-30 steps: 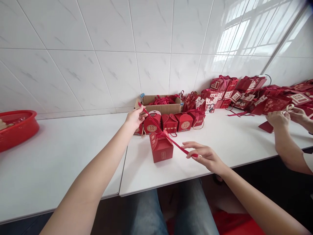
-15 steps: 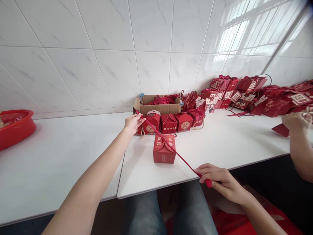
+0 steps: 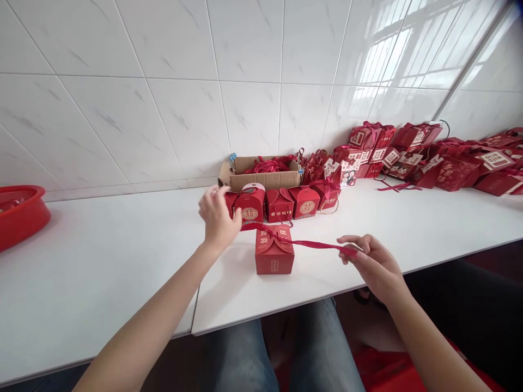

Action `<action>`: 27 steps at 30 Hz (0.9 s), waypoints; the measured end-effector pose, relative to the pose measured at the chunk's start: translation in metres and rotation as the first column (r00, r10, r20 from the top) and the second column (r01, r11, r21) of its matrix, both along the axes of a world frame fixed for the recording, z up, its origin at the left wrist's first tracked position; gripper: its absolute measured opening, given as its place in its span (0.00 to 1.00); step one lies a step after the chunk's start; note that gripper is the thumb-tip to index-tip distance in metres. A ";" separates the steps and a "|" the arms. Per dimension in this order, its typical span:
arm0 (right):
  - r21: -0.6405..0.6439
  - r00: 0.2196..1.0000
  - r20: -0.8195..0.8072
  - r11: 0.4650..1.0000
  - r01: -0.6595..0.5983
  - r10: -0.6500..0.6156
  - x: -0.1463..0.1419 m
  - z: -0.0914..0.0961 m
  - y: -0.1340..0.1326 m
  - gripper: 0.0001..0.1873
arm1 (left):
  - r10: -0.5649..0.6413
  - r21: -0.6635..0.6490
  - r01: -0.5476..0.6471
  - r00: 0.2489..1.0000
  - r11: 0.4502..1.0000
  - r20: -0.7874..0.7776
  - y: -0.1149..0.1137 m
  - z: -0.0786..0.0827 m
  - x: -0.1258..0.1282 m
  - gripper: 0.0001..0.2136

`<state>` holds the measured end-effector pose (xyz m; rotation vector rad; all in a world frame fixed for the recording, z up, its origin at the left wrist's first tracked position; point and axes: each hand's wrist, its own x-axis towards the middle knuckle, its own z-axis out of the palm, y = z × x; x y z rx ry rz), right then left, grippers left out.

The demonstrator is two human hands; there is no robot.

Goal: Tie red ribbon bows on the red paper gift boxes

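Note:
A small red gift box point(image 3: 274, 254) stands on the white table point(image 3: 102, 261) in front of me. A red ribbon point(image 3: 314, 244) runs through its folded top and stretches out to both sides. My left hand point(image 3: 217, 216) pinches the ribbon's left end just left of the box, above the table. My right hand point(image 3: 372, 264) holds the right end between thumb and fingers, near the table's front edge.
Behind the box stands a row of closed red gift boxes point(image 3: 281, 203), then a cardboard box point(image 3: 261, 173) full of red ribbons against the tiled wall. Many red boxes and bags point(image 3: 412, 155) pile up at the right. A red basket point(image 3: 18, 212) sits far left.
My left hand has come down and nearer to the box. My right hand has risen from below the table edge, so the ribbon lies almost level. The other person's hands have left the view.

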<state>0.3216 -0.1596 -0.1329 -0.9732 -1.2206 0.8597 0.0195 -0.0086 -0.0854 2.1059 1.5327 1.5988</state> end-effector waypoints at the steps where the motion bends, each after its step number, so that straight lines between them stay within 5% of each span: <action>1: 0.001 0.998 0.014 0.999 0.053 -0.053 -0.005 0.006 0.007 0.19 | -0.094 -0.010 0.093 0.987 0.996 -0.131 -0.008 -0.002 0.004 0.17; 5: 0.045 0.929 0.307 0.978 0.202 -0.206 -0.031 0.028 0.040 0.14 | -0.444 -0.243 0.391 0.865 0.888 -0.234 -0.028 -0.013 0.016 0.09; 9: 0.018 0.782 0.623 1.000 0.002 -0.013 -0.062 0.034 0.074 0.15 | -0.535 -0.287 0.482 0.833 0.828 -0.143 -0.032 -0.025 0.017 0.13; 15: -0.097 0.652 0.738 0.983 -0.156 0.176 -0.076 0.028 0.092 0.18 | -0.638 -0.285 0.609 0.770 0.740 -0.014 -0.033 -0.040 0.008 0.20; 22: -0.125 0.686 0.701 0.981 -0.150 0.194 -0.075 0.022 0.091 0.18 | -0.595 -0.297 0.598 0.796 0.744 0.112 -0.032 -0.055 0.010 0.25; 27: -0.139 0.841 0.530 0.989 -0.041 0.109 -0.067 0.010 0.089 0.24 | -0.426 -0.321 0.504 0.859 0.802 0.285 -0.024 -0.061 0.007 0.27</action>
